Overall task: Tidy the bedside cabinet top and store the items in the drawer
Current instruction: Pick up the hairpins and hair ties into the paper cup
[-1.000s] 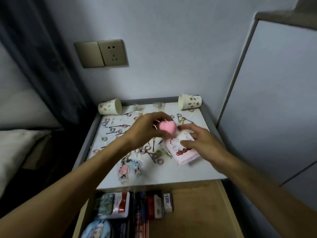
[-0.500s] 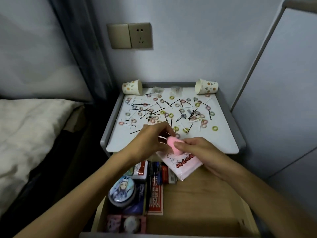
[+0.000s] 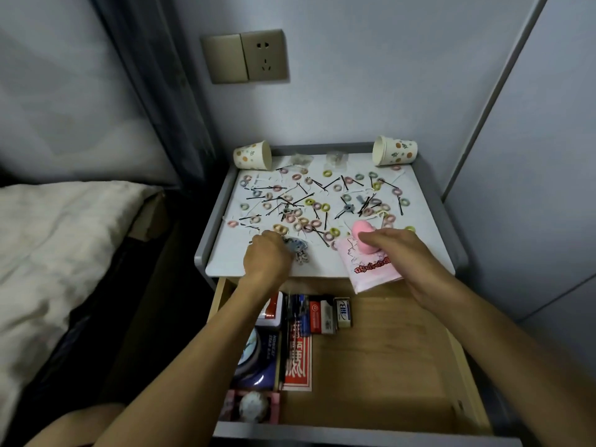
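1. The left hand is low on the front of the white surface. Its fingers are bent over some little charms and touch them. I cannot tell if it has a grip on them.
2. The right hand holds a pink soft thing, with the thumb curled on it.
3. The pink soft thing sits at the mouth of a pink bag. The same hand holds the bag too.
4. The bag lies on the front edge of the surface, and its bottom end sticks out over the open drawer.
5. Lots of small hair rings and thin black hair pins are spread all over the surface.
6. Two paper cups lie on their sides at the back. One cup is in the left corner. The other cup is in the right corner.
7. The drawer is pulled out below the surface. Its left side holds a round tin, a red booklet, some small boxes and a pink box.
8. The right side of the drawer shows bare wood.
9. A bed is on the left, and a wall socket is up above.
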Tool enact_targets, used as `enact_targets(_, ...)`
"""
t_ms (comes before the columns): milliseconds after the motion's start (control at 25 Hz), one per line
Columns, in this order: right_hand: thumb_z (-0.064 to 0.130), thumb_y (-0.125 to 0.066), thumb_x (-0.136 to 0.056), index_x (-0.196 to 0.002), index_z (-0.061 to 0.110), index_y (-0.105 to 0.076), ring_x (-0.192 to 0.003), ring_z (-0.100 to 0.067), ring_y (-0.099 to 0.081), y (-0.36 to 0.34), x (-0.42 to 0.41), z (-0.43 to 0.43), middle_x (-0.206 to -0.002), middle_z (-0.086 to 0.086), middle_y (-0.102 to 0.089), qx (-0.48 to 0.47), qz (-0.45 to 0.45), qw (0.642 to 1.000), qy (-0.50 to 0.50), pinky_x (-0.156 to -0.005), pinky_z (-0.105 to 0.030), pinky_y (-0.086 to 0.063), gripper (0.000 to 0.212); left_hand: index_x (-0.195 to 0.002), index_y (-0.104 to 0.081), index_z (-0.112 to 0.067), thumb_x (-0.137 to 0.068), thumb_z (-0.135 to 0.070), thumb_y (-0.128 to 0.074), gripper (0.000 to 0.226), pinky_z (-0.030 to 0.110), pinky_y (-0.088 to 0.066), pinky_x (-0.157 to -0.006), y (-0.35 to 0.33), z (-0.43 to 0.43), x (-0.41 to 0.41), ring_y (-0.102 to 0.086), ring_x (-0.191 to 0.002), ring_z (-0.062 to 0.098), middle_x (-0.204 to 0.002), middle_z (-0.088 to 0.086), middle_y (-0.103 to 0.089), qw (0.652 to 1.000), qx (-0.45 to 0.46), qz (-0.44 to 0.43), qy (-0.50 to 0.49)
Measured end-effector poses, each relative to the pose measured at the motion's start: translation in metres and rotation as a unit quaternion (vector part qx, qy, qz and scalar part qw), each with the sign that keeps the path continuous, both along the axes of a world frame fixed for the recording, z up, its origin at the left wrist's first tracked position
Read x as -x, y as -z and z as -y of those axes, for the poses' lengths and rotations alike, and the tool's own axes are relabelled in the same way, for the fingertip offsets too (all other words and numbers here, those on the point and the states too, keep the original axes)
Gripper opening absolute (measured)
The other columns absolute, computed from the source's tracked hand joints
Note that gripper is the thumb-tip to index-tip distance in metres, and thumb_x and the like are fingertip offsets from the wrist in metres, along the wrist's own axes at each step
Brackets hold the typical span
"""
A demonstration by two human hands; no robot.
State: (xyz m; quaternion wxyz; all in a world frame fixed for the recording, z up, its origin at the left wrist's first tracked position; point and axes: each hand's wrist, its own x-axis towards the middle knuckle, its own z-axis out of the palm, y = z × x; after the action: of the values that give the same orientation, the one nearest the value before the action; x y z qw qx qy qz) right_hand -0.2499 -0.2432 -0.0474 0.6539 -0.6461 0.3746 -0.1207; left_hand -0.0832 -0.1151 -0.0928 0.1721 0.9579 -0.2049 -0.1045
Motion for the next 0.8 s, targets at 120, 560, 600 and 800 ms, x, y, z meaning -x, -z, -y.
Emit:
enact_targets(120,0.025,-0.062,-0.091,-0.102,0.014,-0.07,-0.07,-0.004,-0.069,-0.001,0.003,0.004,-0.088,0.001,-0.074,0.004,0.002,1.0,0.003,-0.051,-0.015,-0.046,0.018,-0.102,-0.063,0.0,-0.089,-0.031,-0.068,0.033,0.032,-0.046,-0.07,-0.003,0.003,-0.009,-0.064,-0.094,0.033,-0.105,0.019,-0.067,0.999,0.01,-0.048,0.0)
enact_targets(560,0.026,-0.063,-0.09,-0.106,0.014,-0.07,-0.081,-0.015,-0.071,-0.004,0.014,0.019,-0.092,-0.003,-0.075,-0.006,0.013,1.0,0.025,-0.062,-0.025,-0.048,0.021,-0.086,-0.059,-0.001,-0.074,-0.02,-0.085,0.035,0.03,-0.05,-0.066,-0.007,0.021,-0.011,-0.066,-0.086,0.031,-0.094,0.018,-0.067,0.969,0.165,-0.149,-0.11)
enact_targets(600,0.026,-0.063,-0.09,-0.106,0.014,-0.07,-0.082,-0.016,-0.071,-0.004,0.014,0.019,-0.092,-0.003,-0.075,-0.009,0.015,1.0,0.026,-0.063,-0.025,-0.049,0.022,-0.086,-0.058,-0.004,-0.075,-0.023,-0.083,0.033,0.029,-0.045,-0.063,-0.007,0.024,-0.006,-0.063,-0.086,0.03,-0.095,0.017,-0.065,0.977,0.14,-0.129,-0.096)
enact_targets(800,0.028,-0.062,-0.091,-0.108,0.013,-0.069,-0.08,-0.013,-0.07,-0.005,0.017,0.021,-0.094,-0.003,-0.074,-0.015,0.019,0.999,0.023,-0.059,-0.022,-0.047,0.024,-0.088,-0.06,-0.008,-0.074,-0.03,-0.08,0.033,0.03,-0.052,-0.069,-0.006,0.037,0.003,-0.066,-0.086,0.029,-0.09,0.011,-0.066,0.992,0.072,-0.086,-0.055)
